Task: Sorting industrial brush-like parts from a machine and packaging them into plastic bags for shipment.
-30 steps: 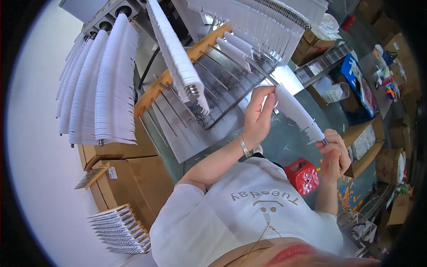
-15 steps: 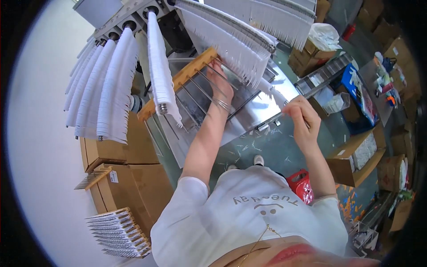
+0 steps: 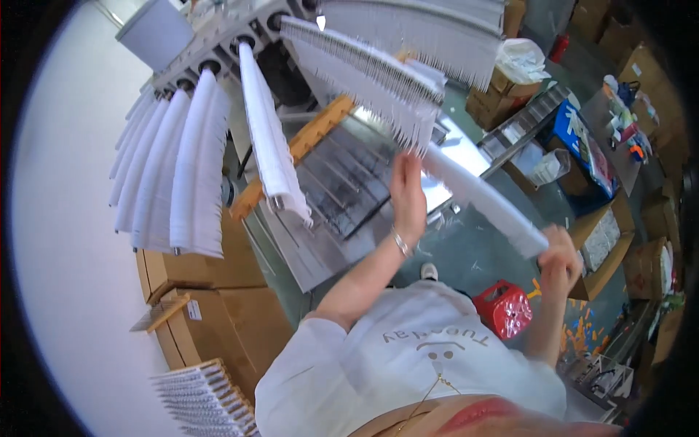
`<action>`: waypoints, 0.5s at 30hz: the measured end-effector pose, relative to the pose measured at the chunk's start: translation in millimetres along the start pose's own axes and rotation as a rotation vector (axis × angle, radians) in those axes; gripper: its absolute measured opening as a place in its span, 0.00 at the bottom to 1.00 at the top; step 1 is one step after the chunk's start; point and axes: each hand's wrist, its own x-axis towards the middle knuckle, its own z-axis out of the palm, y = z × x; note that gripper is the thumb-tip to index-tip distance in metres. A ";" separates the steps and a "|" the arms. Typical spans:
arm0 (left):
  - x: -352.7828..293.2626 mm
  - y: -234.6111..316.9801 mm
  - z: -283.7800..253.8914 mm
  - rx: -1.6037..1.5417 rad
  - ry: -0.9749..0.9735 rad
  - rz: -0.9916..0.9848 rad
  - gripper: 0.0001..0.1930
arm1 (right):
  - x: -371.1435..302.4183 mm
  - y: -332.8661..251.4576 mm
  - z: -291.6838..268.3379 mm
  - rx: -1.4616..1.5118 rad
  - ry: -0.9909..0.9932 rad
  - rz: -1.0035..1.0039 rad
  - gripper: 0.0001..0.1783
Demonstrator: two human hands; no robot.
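Observation:
My right hand (image 3: 559, 261) is closed around the near end of a rod loaded with thin white pieces (image 3: 488, 200), which slants up and left. At its far end is my left hand (image 3: 409, 193), a bracelet on the wrist and fingers pointing up; motion blur hides whether they grip it. Just above that hand hangs another row of white pieces (image 3: 364, 80) on a machine arm. Left of my hands, a wooden bar with metal pins (image 3: 320, 131) lies over a metal table (image 3: 313, 266). Another loaded rod (image 3: 269, 146) hangs over the bar.
Several loaded rods (image 3: 182, 167) hang at the left from the machine (image 3: 218, 51). Below them stand cardboard boxes (image 3: 218, 313) and pinned racks (image 3: 200, 397). A red stool (image 3: 502, 309) is by my feet. On the right are a blue crate (image 3: 582, 160) and an open carton (image 3: 601, 237).
My right hand has moved right and toward me, bringing the loaded rod away from the hanging row. My left hand has left the pinned bar and moved right to the rod's far end.

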 end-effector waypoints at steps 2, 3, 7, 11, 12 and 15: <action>-8.3 -1.7 15.1 -0.277 -0.009 -0.156 0.11 | -12.8 -25.8 2.4 -0.198 -0.068 -0.159 0.24; -16.2 -1.0 19.7 -0.437 -0.029 -0.280 0.11 | -20.1 -35.5 11.1 -0.168 -0.092 -0.256 0.20; -26.1 -2.1 37.8 -0.416 -0.083 -0.538 0.14 | -41.3 -67.7 38.5 -0.497 -0.329 -0.496 0.17; -27.0 -41.0 50.2 -0.296 -0.230 -0.834 0.13 | -43.8 -64.6 55.9 -0.516 -0.460 -0.422 0.12; -29.0 -59.0 50.2 -0.282 -0.265 -0.845 0.12 | -41.9 -63.9 51.8 -0.469 -0.618 -0.371 0.11; -45.6 -84.4 64.0 -0.282 -0.249 -0.906 0.13 | -32.5 -57.0 39.1 -0.284 -0.833 -0.272 0.12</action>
